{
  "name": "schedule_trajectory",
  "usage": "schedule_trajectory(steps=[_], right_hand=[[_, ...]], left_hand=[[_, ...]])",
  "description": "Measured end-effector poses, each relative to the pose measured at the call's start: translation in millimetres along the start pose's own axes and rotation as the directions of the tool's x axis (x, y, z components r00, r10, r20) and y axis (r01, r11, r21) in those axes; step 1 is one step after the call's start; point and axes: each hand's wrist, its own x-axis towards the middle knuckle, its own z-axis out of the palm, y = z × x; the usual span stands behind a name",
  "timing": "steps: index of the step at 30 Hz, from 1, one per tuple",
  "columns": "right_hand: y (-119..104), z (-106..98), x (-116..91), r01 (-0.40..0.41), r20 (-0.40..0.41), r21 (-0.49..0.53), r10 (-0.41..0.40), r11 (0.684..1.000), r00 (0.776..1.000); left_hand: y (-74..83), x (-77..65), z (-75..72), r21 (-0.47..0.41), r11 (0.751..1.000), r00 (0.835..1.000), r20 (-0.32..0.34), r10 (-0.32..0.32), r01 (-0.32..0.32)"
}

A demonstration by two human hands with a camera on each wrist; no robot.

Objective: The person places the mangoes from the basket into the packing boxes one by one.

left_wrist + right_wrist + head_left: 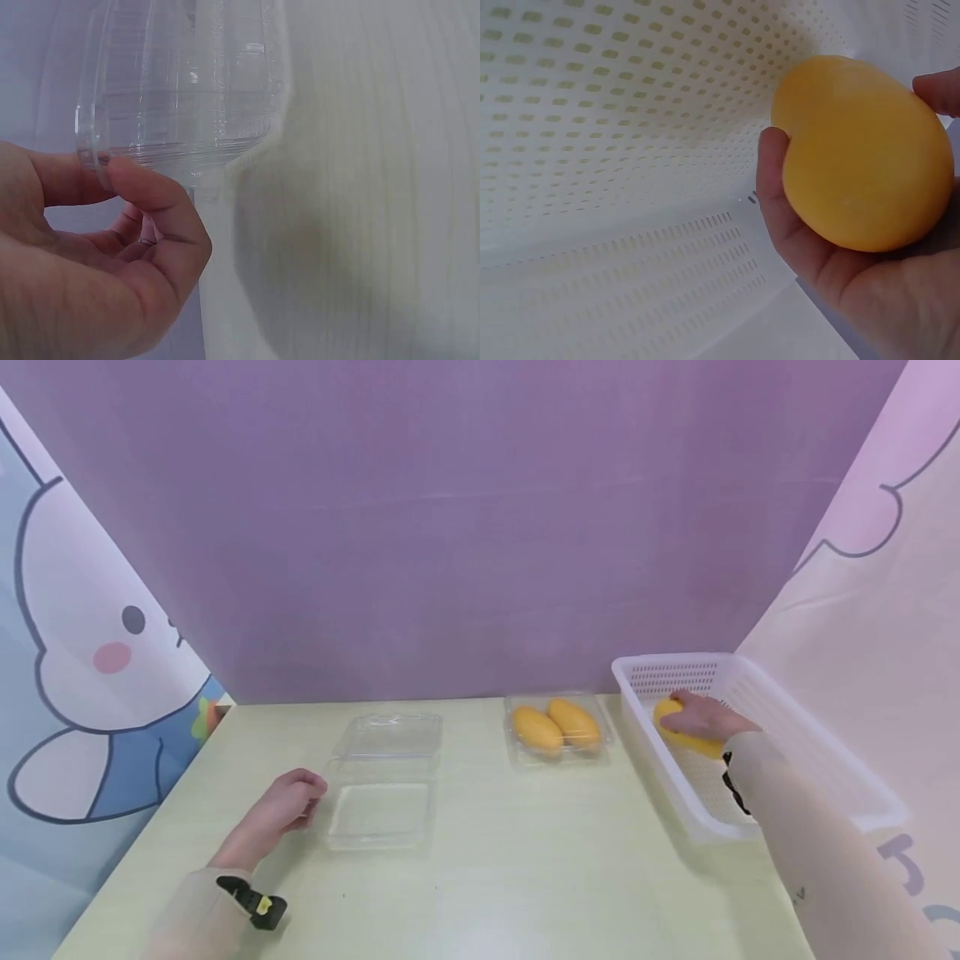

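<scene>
My left hand (288,802) is at the left side of an open clear plastic clamshell box (381,814). In the left wrist view, its thumb and index finger pinch the rim of the clear box (180,97). Inside the white basket, my right hand (701,717) grips a yellow mango (866,165), fingers curled under it and thumb on the other side. A second yellow rounded shape (806,86) shows behind that mango; whether it is another mango, I cannot tell. Two more mangoes (537,731) lie side by side in a second clear box (517,758).
The white perforated basket (675,793) stands at the right of the pale table (525,877), close to the printed side wall. A purple backdrop (450,527) rises along the table's far edge. Another printed panel (82,610) stands on the left.
</scene>
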Motion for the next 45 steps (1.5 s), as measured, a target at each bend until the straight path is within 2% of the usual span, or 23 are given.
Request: schedule_trajectory(steps=[5, 16, 33, 45], right_hand=[[-1, -2, 1, 0.017, -0.052, -0.006, -0.017, 1.000, 0.999], [-18, -14, -4, 0.013, -0.102, 0.087, -0.004, 0.996, 0.995], [-44, -33, -15, -0.005, -0.145, 0.166, 0.030, 0.986, 0.989], [-69, -33, -32, 0.057, -0.221, 0.257, 0.001, 0.965, 0.975]], left_hand=[[3.7, -0.5, 8.6, -0.012, 1.000, 1.000, -0.002, 0.001, -0.001], [12.0, -1.6, 26.5, -0.020, 1.000, 1.000, -0.003, 0.021, -0.021], [16.8, -4.0, 41.4, -0.061, 0.997, 0.998, -0.009, 0.055, -0.056], [18.2, -6.7, 54.0, -0.089, 0.994, 0.998, -0.011, 0.063, -0.064]])
